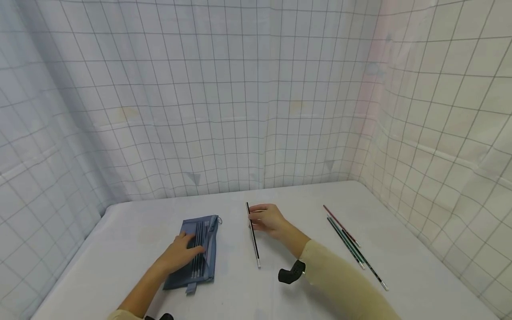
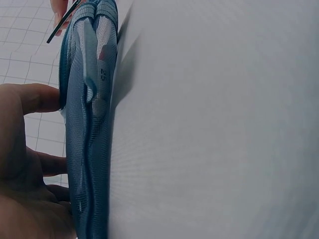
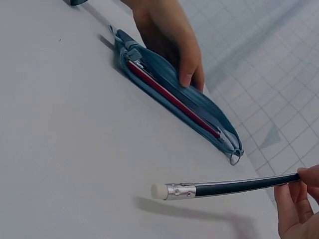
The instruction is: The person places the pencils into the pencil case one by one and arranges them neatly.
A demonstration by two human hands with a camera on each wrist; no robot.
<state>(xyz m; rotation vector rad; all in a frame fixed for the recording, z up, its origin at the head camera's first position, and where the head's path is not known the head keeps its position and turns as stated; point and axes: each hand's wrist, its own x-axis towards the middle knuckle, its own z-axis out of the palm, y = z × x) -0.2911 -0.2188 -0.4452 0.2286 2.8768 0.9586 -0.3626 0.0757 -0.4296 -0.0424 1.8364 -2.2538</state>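
- The left hand (image 1: 182,253) lies over the pouch (image 1: 211,255) with its thumb and fingers spread and only lightly bent, touching the upper side rather than wrapping round it.
- The right hand (image 1: 270,221) is nearly closed at the fingertips, pinching the black pencil (image 1: 254,238) near its far end; the white eraser (image 3: 159,191) points back toward the person.
- In the right wrist view the pencil's shadow falls on the table apart from it, and the eraser end sticks out well beyond the fingers.
- The pouch lies flat on the table, left of the pencil, its long side running away from the person and slightly to the right.
- Its mouth is along the right side and gapes; a long red item (image 3: 172,98) shows inside, and the left thumb rests just beside the upper lip.
- A tab (image 1: 191,288) sticks out at the near end, and a small ring (image 1: 220,220) hangs at the far right corner.
- A strip of bare table (image 1: 234,289) separates the pouch from the pencil.
- Right of the right sleeve (image 1: 340,278), a red pencil (image 1: 340,223) and some green and dark pencils (image 1: 348,246) lie close together at a slant, inside the table's right edge.
- The far edge runs along the checked curtain (image 1: 228,98), well beyond both hands.
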